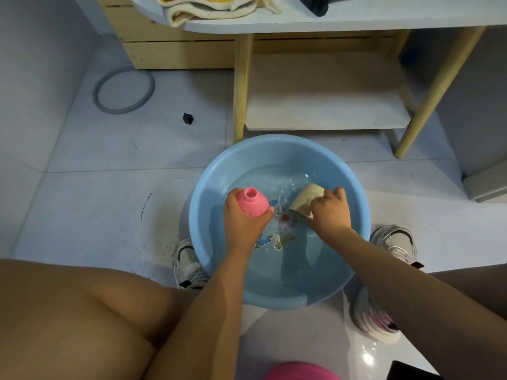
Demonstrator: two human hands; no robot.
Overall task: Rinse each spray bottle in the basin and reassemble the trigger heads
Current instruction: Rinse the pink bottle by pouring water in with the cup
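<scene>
A blue basin (274, 296) with water stands on the floor between my feet. My left hand (242, 219) grips a pink spray bottle (252, 202) upright over the water, its neck open with no trigger head on it. My right hand (330, 211) holds a cream-coloured cup-like vessel (306, 197) tilted on its side, its lower edge at the water, which ripples beside it. No trigger heads are in sight.
A wooden table leg (241, 86) and low shelf (326, 116) stand just behind the basin. A grey ring (123, 89) and a small black cap (188, 118) lie on the tiled floor at left. A pink object (301, 371) shows at the bottom edge.
</scene>
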